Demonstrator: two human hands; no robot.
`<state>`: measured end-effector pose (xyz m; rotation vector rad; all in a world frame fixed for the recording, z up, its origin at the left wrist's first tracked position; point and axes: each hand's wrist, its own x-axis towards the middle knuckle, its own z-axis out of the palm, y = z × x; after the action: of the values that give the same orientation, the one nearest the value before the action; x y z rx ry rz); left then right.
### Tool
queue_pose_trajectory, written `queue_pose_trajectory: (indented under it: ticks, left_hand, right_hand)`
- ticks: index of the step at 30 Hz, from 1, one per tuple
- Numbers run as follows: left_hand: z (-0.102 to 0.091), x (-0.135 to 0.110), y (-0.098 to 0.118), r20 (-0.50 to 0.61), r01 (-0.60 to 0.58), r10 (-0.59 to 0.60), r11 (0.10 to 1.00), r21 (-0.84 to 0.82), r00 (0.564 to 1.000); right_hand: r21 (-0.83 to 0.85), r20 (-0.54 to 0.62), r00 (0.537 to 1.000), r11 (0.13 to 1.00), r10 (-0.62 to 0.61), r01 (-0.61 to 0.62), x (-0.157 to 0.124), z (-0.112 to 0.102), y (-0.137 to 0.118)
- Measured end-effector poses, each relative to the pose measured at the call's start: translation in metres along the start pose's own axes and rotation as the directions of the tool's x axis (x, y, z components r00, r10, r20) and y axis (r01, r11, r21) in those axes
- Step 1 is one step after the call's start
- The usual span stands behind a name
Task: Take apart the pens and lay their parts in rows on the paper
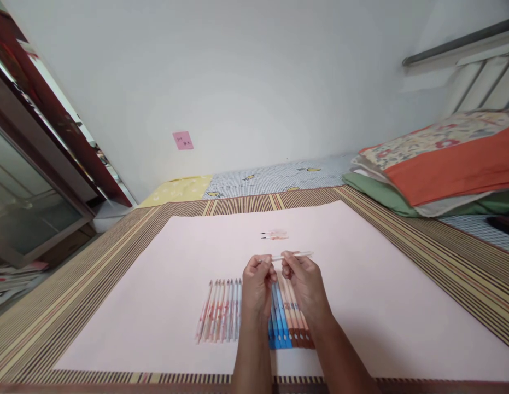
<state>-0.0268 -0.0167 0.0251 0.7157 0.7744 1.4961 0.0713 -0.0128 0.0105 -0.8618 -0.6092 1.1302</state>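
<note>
Both my forearms (251, 350) rise from the bottom edge, nearest the camera, over a pale pink sheet (156, 284) spread on a striped mat (86, 273). Leftmost, the sheet gives broad room between its slanting edge and a row of clear, patterned pens (218, 312), which lie side by side, tips pointing away from me. My left hand (260, 273) is closed in a narrow pinch on a slim whitish stick (306, 254), held above the sheet. Beyond it lie two thin dark-tipped pieces (274, 237), near each other. Blue pens (281, 323) show between my wrists. My right hand (301, 271) pinches the same stick farther along, one end poking out past my fingers. Brown-ended pens (296, 334) are partly hidden under that forearm. Rightward, room widens to the sheet's other slanting edge.
</note>
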Motion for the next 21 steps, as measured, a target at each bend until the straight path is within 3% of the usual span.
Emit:
queue_pose_trajectory:
  ticks: [4,9,11,16,21]
  left_hand:
    - [-0.0012,-0.0002,-0.0039,-0.114,-0.012,0.029,0.99,0.143,0.993]
    - [0.0021,-0.0021,-0.0005,0.034,-0.05,0.048,0.997,0.062,0.998]
    - [0.0025,-0.0013,-0.0013,0.034,-0.038,0.036,0.997,0.061,0.999]
    - [0.0007,0.0001,-0.0055,-0.085,-0.031,0.045,0.987,0.157,0.995]
    - [0.0023,-0.0006,-0.0024,0.038,-0.039,0.036,0.996,0.081,0.999]
  right_hand:
    - [-0.006,0.032,0.999,1.0,-0.011,0.011,-0.0005,0.0002,0.0019]
    - [0.03,-0.011,1.0,1.0,-0.002,0.002,0.0002,0.0,-0.0003]
    - [0.04,-0.009,1.0,0.999,0.001,0.0,-0.0004,0.0002,-0.0021]
    - [0.043,0.027,1.0,0.999,0.005,-0.006,-0.0021,0.0004,-0.0032]
    - [0.033,-0.019,1.0,0.999,-0.001,0.002,-0.0008,-0.0025,-0.0009]
